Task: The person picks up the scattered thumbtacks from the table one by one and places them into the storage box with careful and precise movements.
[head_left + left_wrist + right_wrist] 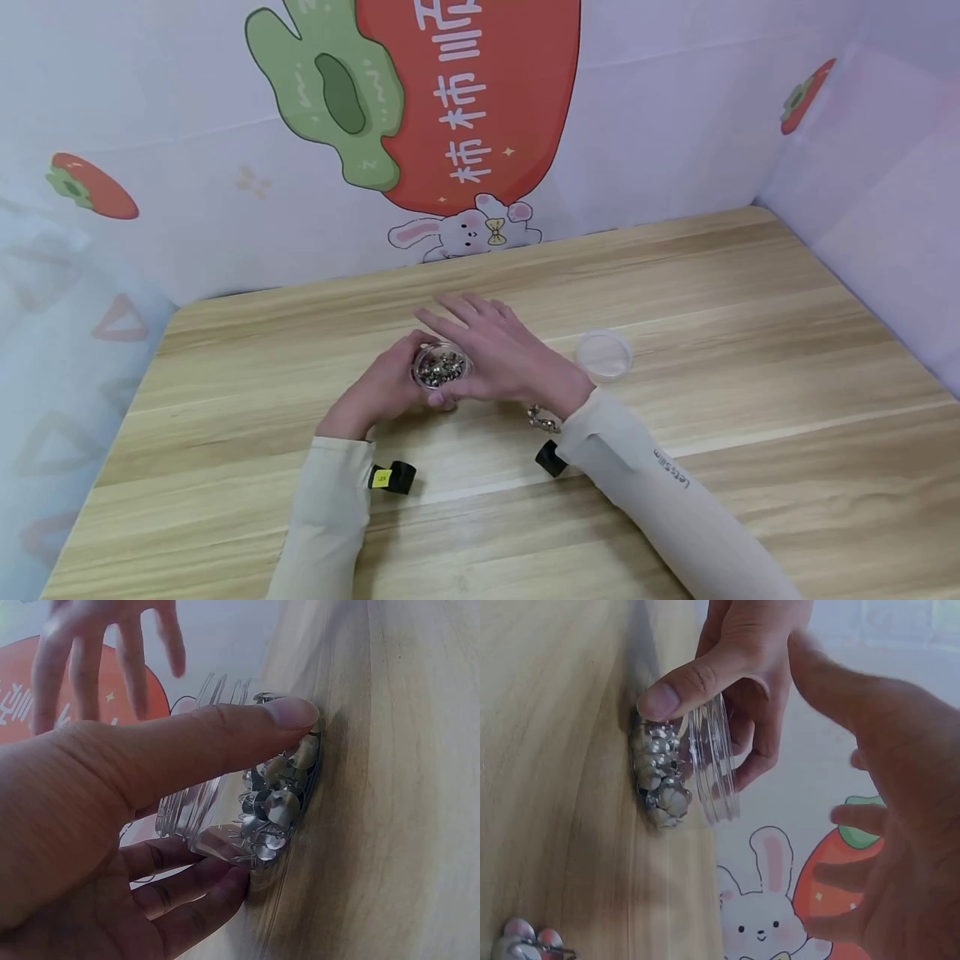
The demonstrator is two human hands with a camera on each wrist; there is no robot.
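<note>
A clear round jar [441,367] holding metal thumbtacks stands uncovered on the wooden table. My left hand [390,379] grips its side; in the left wrist view the thumb lies along the jar wall beside the tacks [274,802], with curled fingers on the opposite side. My right hand [498,354] is over the jar's right side in the head view, fingers spread. The right wrist view shows that hand [885,802] apart from the jar [712,761], holding nothing.
A clear round lid [603,354] lies on the table to the right. Several shiny metal pieces [543,419] lie by the right wrist, partly hidden by it. A printed cloth [675,108] hangs behind the table's back edge.
</note>
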